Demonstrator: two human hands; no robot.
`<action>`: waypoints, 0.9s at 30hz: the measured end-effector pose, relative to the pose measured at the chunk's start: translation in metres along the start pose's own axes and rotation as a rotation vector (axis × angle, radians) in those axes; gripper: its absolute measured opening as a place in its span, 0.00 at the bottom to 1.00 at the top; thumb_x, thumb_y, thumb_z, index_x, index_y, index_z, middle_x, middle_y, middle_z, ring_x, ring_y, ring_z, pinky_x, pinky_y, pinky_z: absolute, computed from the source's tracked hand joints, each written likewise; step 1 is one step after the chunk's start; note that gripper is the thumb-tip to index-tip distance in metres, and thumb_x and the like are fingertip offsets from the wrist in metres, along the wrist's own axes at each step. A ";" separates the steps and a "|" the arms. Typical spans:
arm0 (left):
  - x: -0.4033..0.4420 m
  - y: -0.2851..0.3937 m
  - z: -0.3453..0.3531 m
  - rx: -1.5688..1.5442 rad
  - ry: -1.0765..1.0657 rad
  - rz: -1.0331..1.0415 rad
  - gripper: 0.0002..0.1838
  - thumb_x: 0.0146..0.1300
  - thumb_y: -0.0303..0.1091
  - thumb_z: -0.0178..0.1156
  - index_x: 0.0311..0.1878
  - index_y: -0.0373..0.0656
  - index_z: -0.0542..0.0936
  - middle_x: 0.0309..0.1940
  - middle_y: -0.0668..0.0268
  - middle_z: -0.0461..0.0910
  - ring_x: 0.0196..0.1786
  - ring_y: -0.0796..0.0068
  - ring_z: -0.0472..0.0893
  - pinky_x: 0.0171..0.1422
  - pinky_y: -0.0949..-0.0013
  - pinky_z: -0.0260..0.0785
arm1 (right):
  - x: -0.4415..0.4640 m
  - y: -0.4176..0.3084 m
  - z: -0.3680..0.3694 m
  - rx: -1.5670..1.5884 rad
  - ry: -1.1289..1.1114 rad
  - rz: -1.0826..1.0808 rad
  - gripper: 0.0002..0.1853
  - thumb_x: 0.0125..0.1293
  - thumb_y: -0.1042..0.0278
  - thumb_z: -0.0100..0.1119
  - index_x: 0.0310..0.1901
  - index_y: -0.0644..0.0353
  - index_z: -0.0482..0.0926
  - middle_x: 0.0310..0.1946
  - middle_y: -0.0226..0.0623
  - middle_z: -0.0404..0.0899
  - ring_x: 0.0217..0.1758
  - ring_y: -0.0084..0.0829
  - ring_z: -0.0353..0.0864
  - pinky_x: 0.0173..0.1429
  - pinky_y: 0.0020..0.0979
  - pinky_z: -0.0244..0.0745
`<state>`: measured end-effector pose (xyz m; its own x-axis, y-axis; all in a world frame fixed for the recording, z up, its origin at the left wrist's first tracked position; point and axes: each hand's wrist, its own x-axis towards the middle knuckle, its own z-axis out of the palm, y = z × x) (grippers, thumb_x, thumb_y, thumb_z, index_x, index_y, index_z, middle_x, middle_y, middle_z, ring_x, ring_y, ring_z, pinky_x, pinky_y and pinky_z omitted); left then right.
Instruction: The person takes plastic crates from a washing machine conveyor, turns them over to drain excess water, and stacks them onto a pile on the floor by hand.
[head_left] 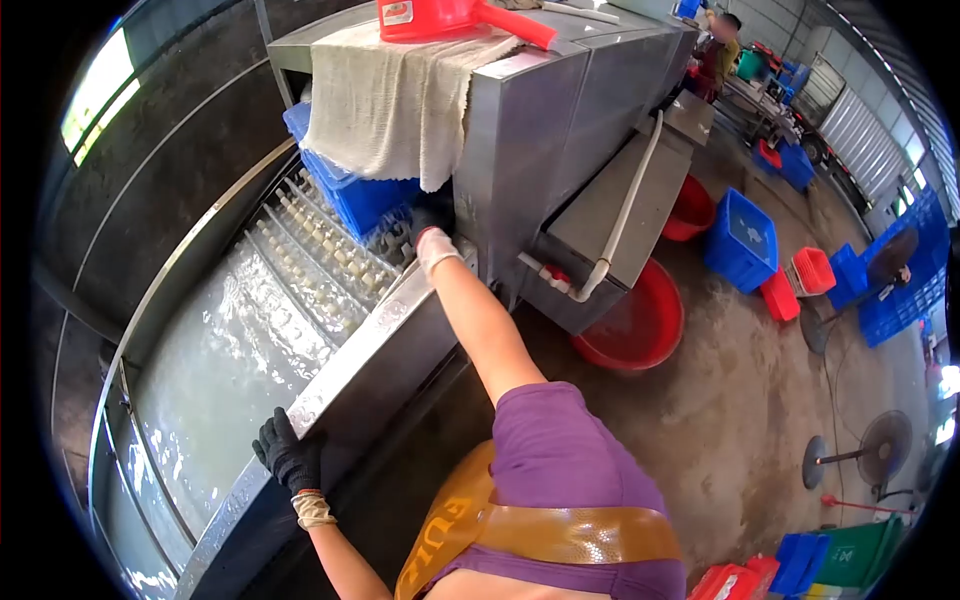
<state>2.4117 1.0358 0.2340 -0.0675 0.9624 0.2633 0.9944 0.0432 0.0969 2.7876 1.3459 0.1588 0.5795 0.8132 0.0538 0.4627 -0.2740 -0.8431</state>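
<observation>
My left hand [287,455], in a black glove with a pale cuff, rests on the metal rim [345,360] of a water tank; its fingers lie over the edge, open, with nothing in them. My right hand [432,222], also black-gloved, reaches to the tank's far end, beside a blue plastic crate [360,200]. Its fingers are hidden in shadow there, so their grip cannot be made out. Below the crate, rows of pale rollers [325,240] run across the tank, with churning water [245,320] nearer me. A beige cloth [395,105] hangs over the opening.
A red dipper [435,18] sits on the steel machine [560,120]. To the right stand a pipe [635,200], a red tub [660,310] of water, a blue bin [742,240] and a floor fan [885,447]. Another person [718,55] is in the far background.
</observation>
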 end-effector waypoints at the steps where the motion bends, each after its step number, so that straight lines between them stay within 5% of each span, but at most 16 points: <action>1: 0.001 -0.002 0.002 0.000 0.005 0.000 0.42 0.32 0.48 0.70 0.56 0.46 0.68 0.49 0.59 0.72 0.57 0.59 0.67 0.66 0.51 0.50 | 0.009 0.005 -0.004 0.033 -0.073 0.050 0.33 0.48 0.56 0.64 0.55 0.61 0.66 0.51 0.53 0.71 0.48 0.46 0.73 0.53 0.37 0.68; 5: 0.001 -0.004 0.005 -0.003 0.040 0.010 0.42 0.31 0.47 0.71 0.55 0.46 0.69 0.49 0.59 0.72 0.57 0.59 0.67 0.66 0.52 0.50 | 0.029 0.005 0.005 0.181 -0.220 0.212 0.31 0.48 0.55 0.63 0.52 0.62 0.68 0.51 0.52 0.72 0.49 0.45 0.73 0.54 0.36 0.67; 17: 0.001 -0.011 0.002 -0.054 0.050 0.064 0.37 0.34 0.45 0.68 0.53 0.48 0.71 0.46 0.60 0.72 0.54 0.60 0.69 0.64 0.51 0.51 | -0.024 -0.029 0.091 0.709 -0.048 0.394 0.27 0.50 0.52 0.61 0.45 0.65 0.71 0.49 0.51 0.73 0.50 0.41 0.73 0.54 0.35 0.66; 24: -0.001 -0.013 0.003 -0.041 0.079 0.101 0.38 0.35 0.47 0.68 0.54 0.48 0.70 0.49 0.58 0.72 0.54 0.58 0.69 0.63 0.52 0.53 | -0.106 -0.069 0.154 0.646 -0.054 0.443 0.26 0.50 0.50 0.59 0.41 0.68 0.74 0.48 0.51 0.74 0.50 0.39 0.73 0.54 0.34 0.66; 27: -0.001 -0.018 0.002 -0.099 0.112 0.219 0.37 0.36 0.47 0.70 0.52 0.43 0.71 0.48 0.55 0.74 0.51 0.56 0.72 0.57 0.57 0.61 | -0.145 -0.068 0.153 0.483 -0.107 0.383 0.25 0.51 0.49 0.58 0.39 0.67 0.75 0.46 0.50 0.75 0.49 0.40 0.74 0.53 0.35 0.67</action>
<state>2.3936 1.0346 0.2301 0.1347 0.9099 0.3923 0.9737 -0.1949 0.1177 2.5694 1.3256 0.1262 0.5623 0.7570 -0.3327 -0.1343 -0.3134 -0.9401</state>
